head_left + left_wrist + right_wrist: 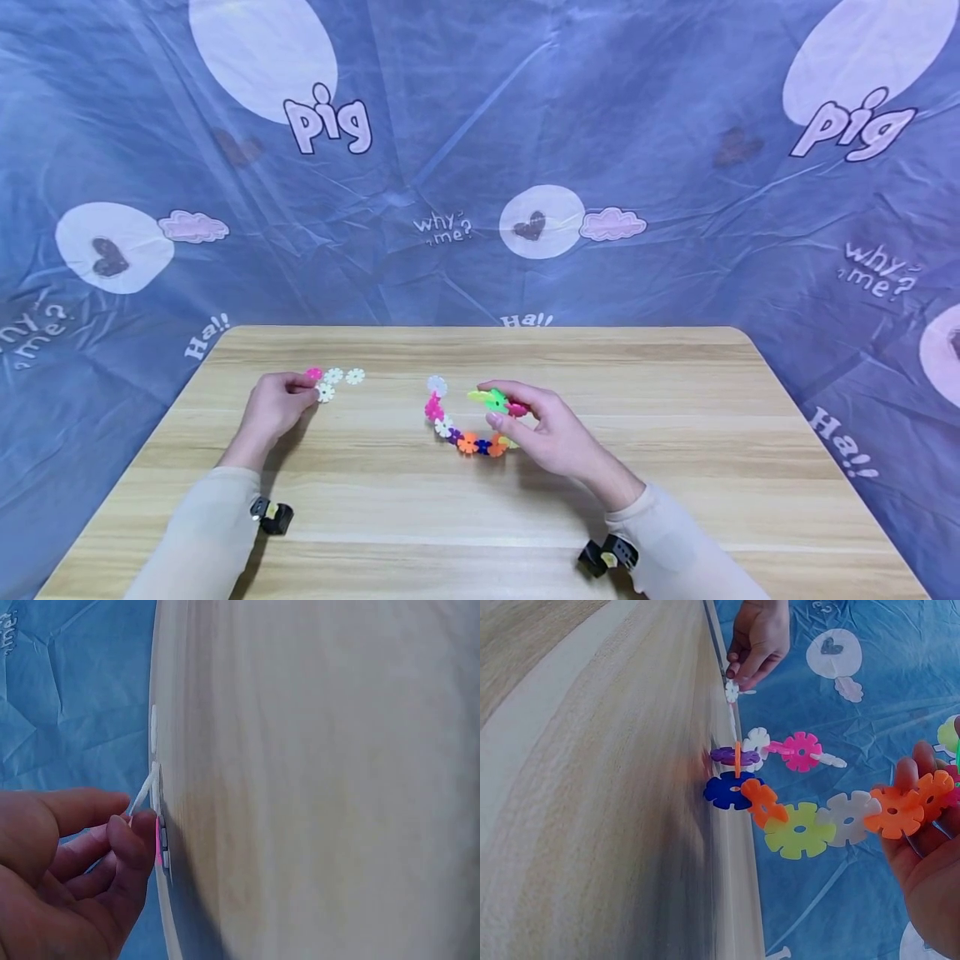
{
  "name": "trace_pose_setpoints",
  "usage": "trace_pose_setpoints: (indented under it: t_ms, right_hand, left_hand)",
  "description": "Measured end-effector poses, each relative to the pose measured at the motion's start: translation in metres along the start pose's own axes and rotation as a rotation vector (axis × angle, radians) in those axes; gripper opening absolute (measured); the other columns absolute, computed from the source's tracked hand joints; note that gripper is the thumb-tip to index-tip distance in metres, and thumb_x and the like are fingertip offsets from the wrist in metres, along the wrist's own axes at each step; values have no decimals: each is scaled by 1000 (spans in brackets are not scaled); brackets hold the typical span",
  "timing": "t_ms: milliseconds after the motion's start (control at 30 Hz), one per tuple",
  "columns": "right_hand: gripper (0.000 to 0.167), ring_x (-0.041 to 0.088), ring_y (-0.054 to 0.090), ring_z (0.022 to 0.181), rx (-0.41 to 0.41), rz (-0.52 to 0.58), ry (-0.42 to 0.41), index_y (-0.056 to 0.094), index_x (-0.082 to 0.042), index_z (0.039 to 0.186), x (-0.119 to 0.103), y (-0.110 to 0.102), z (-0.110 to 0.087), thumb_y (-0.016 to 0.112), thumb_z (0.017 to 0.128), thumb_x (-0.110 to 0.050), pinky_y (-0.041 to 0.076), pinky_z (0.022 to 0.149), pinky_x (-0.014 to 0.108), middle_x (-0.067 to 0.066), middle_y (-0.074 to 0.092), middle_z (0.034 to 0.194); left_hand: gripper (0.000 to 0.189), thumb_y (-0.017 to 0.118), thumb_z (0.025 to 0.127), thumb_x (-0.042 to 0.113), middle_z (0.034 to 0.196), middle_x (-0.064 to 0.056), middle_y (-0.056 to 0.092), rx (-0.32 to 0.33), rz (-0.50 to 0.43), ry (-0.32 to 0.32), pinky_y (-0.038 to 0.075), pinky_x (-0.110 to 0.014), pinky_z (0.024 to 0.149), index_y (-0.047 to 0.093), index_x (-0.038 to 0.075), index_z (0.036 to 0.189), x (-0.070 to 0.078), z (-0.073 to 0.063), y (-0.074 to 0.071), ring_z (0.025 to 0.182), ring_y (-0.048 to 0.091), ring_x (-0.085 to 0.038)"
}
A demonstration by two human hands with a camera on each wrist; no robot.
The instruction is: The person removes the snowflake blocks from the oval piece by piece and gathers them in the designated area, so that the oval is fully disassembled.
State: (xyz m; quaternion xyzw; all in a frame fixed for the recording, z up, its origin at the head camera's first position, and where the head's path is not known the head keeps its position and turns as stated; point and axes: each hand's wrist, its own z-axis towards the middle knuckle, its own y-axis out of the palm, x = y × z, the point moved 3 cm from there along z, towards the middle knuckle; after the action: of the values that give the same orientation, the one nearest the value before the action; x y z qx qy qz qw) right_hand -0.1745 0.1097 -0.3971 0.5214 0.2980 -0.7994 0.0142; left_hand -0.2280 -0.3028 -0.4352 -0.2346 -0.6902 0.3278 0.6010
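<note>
My left hand [276, 410] is at the left of the table, its thumb and fingertips pinching a white notched snowflake disc [325, 392]. That disc tilts up from the tabletop in the left wrist view. Beside it lie a pink disc [314, 373] and two white discs, one of them at the right [356, 377]. Right of the middle, my right hand [551, 429] holds one end of a chain of linked snowflake discs [468, 442]. Orange discs [894, 812] rest against its fingers in the right wrist view. The chain curves round to a pale end disc [437, 385].
The wooden table [420, 533] has its far edge just beyond the loose discs. A blue printed cloth [420, 125] hangs behind and at both sides. A small black camera [276, 518] is on the left wrist, another [609, 556] on the right.
</note>
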Motion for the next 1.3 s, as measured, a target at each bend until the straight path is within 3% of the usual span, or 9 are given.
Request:
trace_pose_setpoints:
  t_ms: [167, 300, 667, 900, 1033, 1133, 1200, 1300]
  right_hand:
    - [41, 12, 66, 94, 1, 1, 8, 65, -6, 146, 0, 0, 1, 67, 107, -17, 60, 79, 35, 1, 76, 114]
    - [42, 13, 66, 95, 1, 3, 12, 64, -4, 146, -1, 0, 1, 67, 106, -17, 60, 81, 35, 2, 76, 114]
    - [41, 13, 64, 92, -3, 6, 6, 65, -5, 146, -1, 1, 2, 67, 106, -16, 59, 78, 35, -1, 73, 104]
    - [41, 13, 64, 92, -8, 13, 12, 65, -6, 146, -2, 2, 2, 67, 106, -17, 59, 77, 35, -1, 73, 104]
    - [41, 13, 64, 92, -6, 14, 17, 65, -9, 146, -2, 1, 1, 67, 106, -17, 59, 78, 35, -1, 73, 106]
    - [41, 12, 65, 92, -6, 18, 18, 65, -7, 146, -2, 1, 1, 67, 106, -17, 59, 78, 35, 0, 74, 107]
    - [41, 12, 66, 92, -6, 18, 16, 65, -6, 146, -2, 1, 1, 67, 106, -17, 60, 78, 35, 3, 75, 109]
    - [41, 12, 66, 92, -8, 21, 11, 64, -5, 146, -2, 2, 1, 67, 106, -17, 60, 78, 35, 11, 76, 113]
  left_hand:
    - [29, 70, 97, 12, 118, -29, 76, 1, 25, -6, 55, -47, 95, 75, -9, 117, 2, -2, -3, 112, 69, -44]
    - [32, 70, 99, 13, 128, -32, 72, -13, 35, -23, 51, -59, 106, 74, -8, 122, 3, -5, -4, 122, 65, -49]
    - [35, 68, 102, 18, 135, -33, 69, -29, 61, -19, 51, -61, 107, 74, -7, 126, 3, -9, -8, 131, 61, -52]
    - [37, 68, 104, 22, 136, -32, 69, -57, 48, -28, 50, -62, 107, 74, -6, 127, 1, -11, -10, 129, 62, -52]
    - [39, 69, 104, 24, 132, -30, 72, -77, 6, -12, 58, -46, 91, 73, -6, 130, 4, -14, -10, 102, 73, -37]
    - [39, 70, 104, 21, 123, -29, 75, -98, -78, 30, 57, -30, 70, 72, -7, 131, 10, -19, -6, 82, 70, -18]
    - [38, 71, 104, 19, 120, -28, 77, -114, -127, 71, 57, -27, 65, 72, -8, 131, 16, -24, -3, 79, 70, -16]
    - [35, 72, 104, 17, 116, -24, 78, -139, -167, 126, 58, -27, 68, 73, -6, 130, 26, -30, 3, 81, 71, -18]
